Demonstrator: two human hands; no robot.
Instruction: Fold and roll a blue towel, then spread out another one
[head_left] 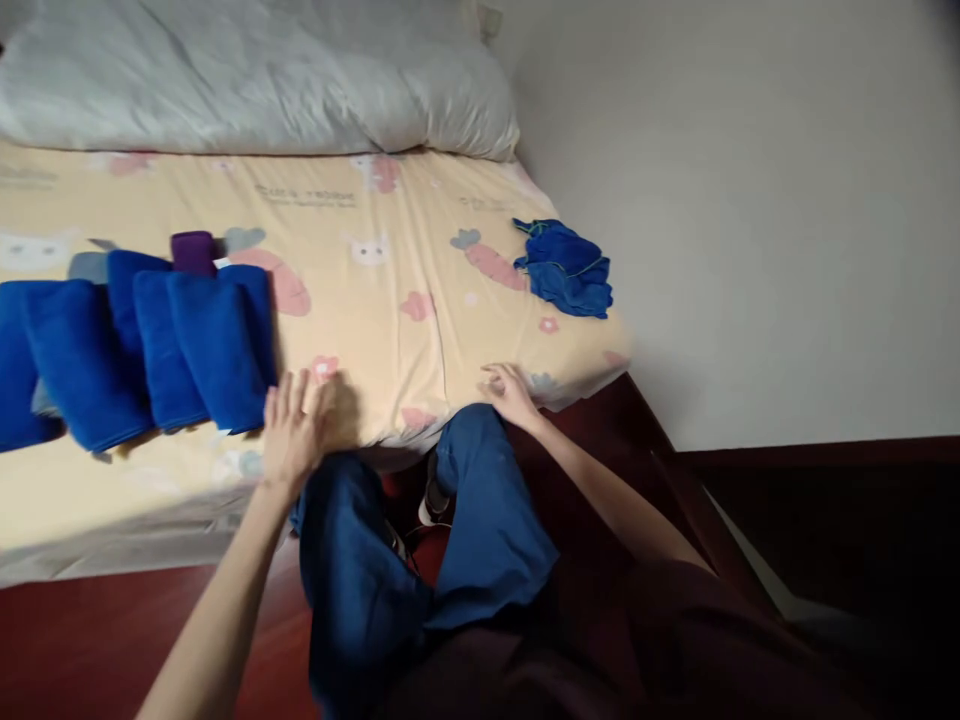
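Note:
My left hand hovers flat with fingers spread over the yellow patterned bedsheet, just right of a row of folded blue towels. My right hand rests near the bed's front edge with fingers loosely curled, holding nothing. A crumpled blue cloth lies further away near the bed's right corner, beyond my right hand. A small purple folded cloth sits behind the blue towels.
A white duvet is bunched along the far side of the bed. A plain wall stands to the right. My legs in blue trousers are below the bed edge, over a dark red floor.

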